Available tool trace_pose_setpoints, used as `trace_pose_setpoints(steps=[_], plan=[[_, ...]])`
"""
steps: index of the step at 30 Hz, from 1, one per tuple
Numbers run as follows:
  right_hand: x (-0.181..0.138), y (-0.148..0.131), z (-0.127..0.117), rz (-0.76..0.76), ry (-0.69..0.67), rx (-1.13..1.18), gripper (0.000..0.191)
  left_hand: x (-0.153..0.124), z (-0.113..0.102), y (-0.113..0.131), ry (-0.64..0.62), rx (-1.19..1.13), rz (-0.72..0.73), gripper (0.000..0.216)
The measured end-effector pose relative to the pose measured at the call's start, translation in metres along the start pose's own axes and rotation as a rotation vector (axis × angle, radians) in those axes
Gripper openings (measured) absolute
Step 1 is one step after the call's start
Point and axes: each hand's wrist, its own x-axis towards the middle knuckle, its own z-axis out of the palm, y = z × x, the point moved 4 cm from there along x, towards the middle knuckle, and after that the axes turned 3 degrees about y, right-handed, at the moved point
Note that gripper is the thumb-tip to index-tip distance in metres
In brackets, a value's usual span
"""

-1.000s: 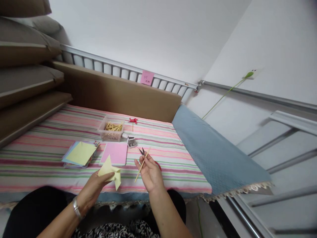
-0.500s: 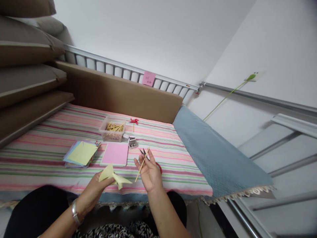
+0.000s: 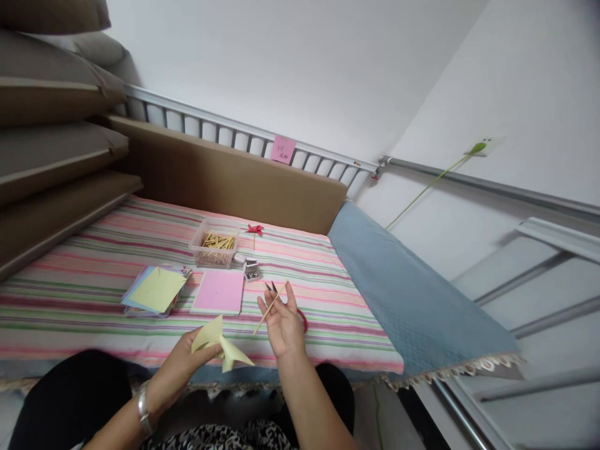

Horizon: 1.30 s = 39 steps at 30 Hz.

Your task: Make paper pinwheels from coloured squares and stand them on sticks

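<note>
My left hand (image 3: 199, 350) pinches a pale yellow paper pinwheel (image 3: 229, 353) near its centre, its folded blades sticking out to the right. A thin wooden stick (image 3: 269, 308) rests slantwise across the fingers of my right hand (image 3: 285, 328), palm up, and the hand holds it lightly. Behind that hand lies a pair of scissors (image 3: 304, 320) with red handles, its dark blade tips showing past the fingers. Beyond my hands are a pink paper stack (image 3: 218, 292) and a small open box of metal pins (image 3: 252, 270).
A clear plastic box (image 3: 213, 255) holds many wooden sticks. Left of it lies a pile of coloured paper (image 3: 154, 290). A small red pinwheel (image 3: 255, 229) on a stick lies farther back. Stacked cushions (image 3: 60, 147) stand at the left, and a brown board (image 3: 225, 178) runs along the back.
The yellow pinwheel and my left hand have shifted slightly right and down, the paper tilting. In my right hand the stick has turned to a flatter slant.
</note>
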Motion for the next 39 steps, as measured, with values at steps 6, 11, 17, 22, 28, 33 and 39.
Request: trace_pose_setpoints(steps=[6,11,17,22,28,33,39], plan=[[-0.006,0.007,0.003,0.082,-0.036,-0.103,0.048,-0.003,0.003,0.004,-0.018,0.118,0.013,0.026],[-0.023,0.008,0.013,0.119,-0.095,-0.319,0.025,-0.011,0.015,0.027,-0.095,0.291,0.178,0.023],[-0.046,0.011,0.027,0.164,-0.276,-0.502,0.024,-0.027,0.032,0.066,-0.242,0.488,0.515,0.015],[-0.064,0.007,0.041,0.124,-0.351,-0.620,0.022,-0.036,0.032,0.090,-0.168,0.539,0.733,0.013],[-0.075,0.003,0.049,0.077,-0.389,-0.722,0.020,-0.044,0.029,0.099,-0.139,0.610,0.887,0.015],[-0.077,-0.001,0.054,0.004,-0.471,-0.847,0.021,-0.048,0.027,0.102,-0.105,0.630,0.944,0.016],[-0.080,-0.006,0.061,-0.097,-0.488,-0.936,0.012,-0.053,0.020,0.105,0.019,0.602,1.001,0.022]])
